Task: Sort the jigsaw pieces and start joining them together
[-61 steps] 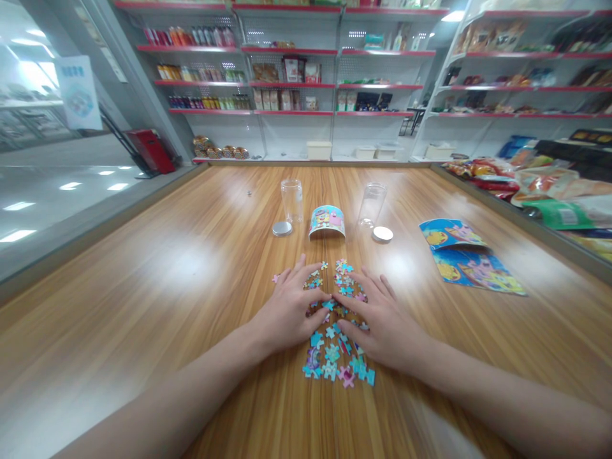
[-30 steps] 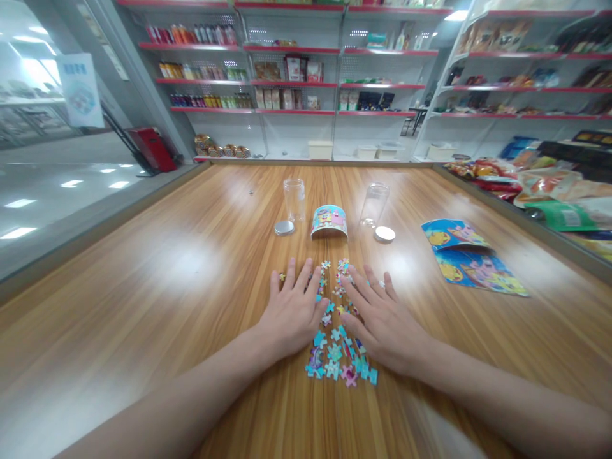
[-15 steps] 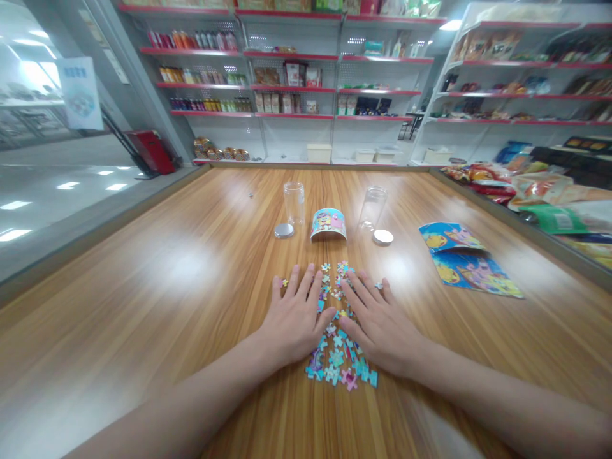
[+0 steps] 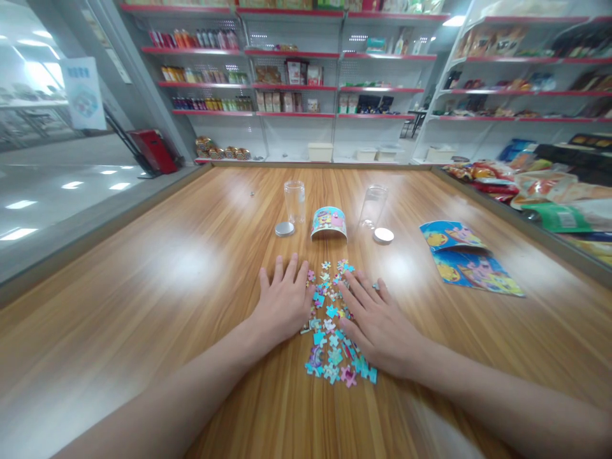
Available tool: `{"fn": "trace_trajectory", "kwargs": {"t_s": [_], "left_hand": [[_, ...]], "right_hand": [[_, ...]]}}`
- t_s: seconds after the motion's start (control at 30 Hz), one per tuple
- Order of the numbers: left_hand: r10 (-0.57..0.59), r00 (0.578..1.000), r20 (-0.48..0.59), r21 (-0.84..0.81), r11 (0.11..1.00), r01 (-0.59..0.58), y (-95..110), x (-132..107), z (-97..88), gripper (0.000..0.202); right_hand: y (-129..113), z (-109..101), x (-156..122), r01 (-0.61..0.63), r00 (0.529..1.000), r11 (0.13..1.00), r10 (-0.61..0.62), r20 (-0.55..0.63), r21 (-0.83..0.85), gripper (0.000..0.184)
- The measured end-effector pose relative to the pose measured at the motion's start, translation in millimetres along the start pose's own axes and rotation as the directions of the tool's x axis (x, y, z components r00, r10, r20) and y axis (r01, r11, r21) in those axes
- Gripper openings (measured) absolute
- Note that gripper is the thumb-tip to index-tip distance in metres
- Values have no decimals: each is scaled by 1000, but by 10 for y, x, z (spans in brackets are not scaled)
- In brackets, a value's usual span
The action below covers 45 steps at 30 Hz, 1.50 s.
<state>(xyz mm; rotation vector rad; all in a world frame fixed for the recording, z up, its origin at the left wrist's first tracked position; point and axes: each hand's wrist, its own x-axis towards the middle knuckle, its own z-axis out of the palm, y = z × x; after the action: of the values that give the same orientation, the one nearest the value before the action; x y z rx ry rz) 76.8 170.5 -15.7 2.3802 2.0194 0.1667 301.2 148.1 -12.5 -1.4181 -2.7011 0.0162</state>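
Small jigsaw puzzle pieces (image 4: 333, 341), mostly light blue with some pink and yellow, lie loose in a long patch on the wooden table. My left hand (image 4: 284, 299) rests palm down along the left edge of the patch, fingers stretched out. On the opposite side my right hand (image 4: 380, 319) lies flat with spread fingers, covering some pieces. Beyond the patch stands a curved picture card (image 4: 329, 223), arched on the table. Neither hand grips anything; what lies under the palms is hidden.
Two clear jars (image 4: 294, 203) stand farther back, with a silver lid (image 4: 284, 229) and a white lid (image 4: 383, 236) before them. A blue picture sheet (image 4: 473, 261) lies to the right, partly curled. Packaged goods (image 4: 549, 191) sit past the table's right edge. Stocked shelves line the back.
My left hand has shifted left and slightly away from me, uncovering pieces in the middle and left of the patch. My right hand stays almost where it was.
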Motion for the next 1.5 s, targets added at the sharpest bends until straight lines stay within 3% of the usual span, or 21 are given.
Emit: {"fn": "trace_trajectory", "kwargs": {"t_s": [0.13, 0.27, 0.83, 0.97, 1.13, 1.5], "left_hand": [[28, 1000, -6, -41, 999, -28, 0, 14, -122, 55], [15, 1000, 7, -39, 999, -14, -5, 19, -131, 56], [106, 991, 85, -83, 992, -99, -53, -6, -155, 63], [220, 972, 89, -165, 965, -203, 17, -38, -177, 60], [369, 920, 134, -130, 926, -353, 82, -90, -94, 78], [376, 917, 134, -160, 921, -355, 70, -88, -143, 79]], "right_hand": [[-36, -81, -13, 68, 997, 997, -67, -35, 27, 56], [-47, -106, -28, 132, 990, 990, -130, -49, 40, 52], [-25, -74, -17, 95, 994, 995, -92, -62, 33, 52], [-3, -34, 1, 43, 998, 998, -40, -57, 41, 60], [31, 55, -4, 70, 996, 997, -69, -48, 18, 66], [190, 6, 93, 9, 1000, 1000, -8, -20, 25, 67]]}}
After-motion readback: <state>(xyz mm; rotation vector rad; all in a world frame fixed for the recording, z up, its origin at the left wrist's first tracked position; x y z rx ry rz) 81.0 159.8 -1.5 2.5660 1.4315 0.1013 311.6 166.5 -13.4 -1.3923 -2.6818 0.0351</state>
